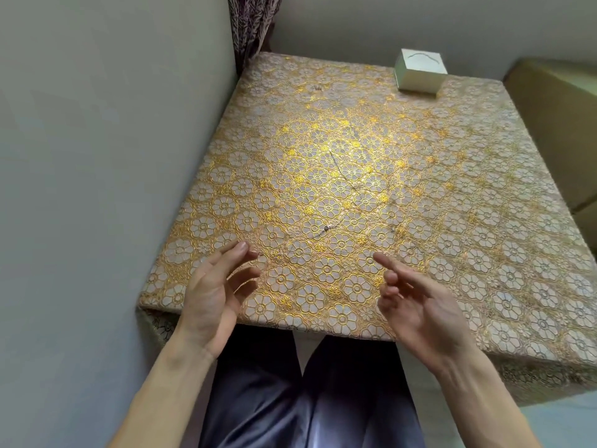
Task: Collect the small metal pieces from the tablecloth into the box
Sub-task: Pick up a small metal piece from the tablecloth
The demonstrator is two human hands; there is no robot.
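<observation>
Left hand (pixel 213 294), right hand (pixel 420 307) hover over tablecloth (pixel 458 176).

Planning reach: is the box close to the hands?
No, the box stands at the far edge of the tablecloth, well beyond the left hand and right hand.

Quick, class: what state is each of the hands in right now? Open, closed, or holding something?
The bare left hand is open, fingers loosely curved, holding nothing visible.
The bare right hand is open, index finger extended, holding nothing visible.
</observation>
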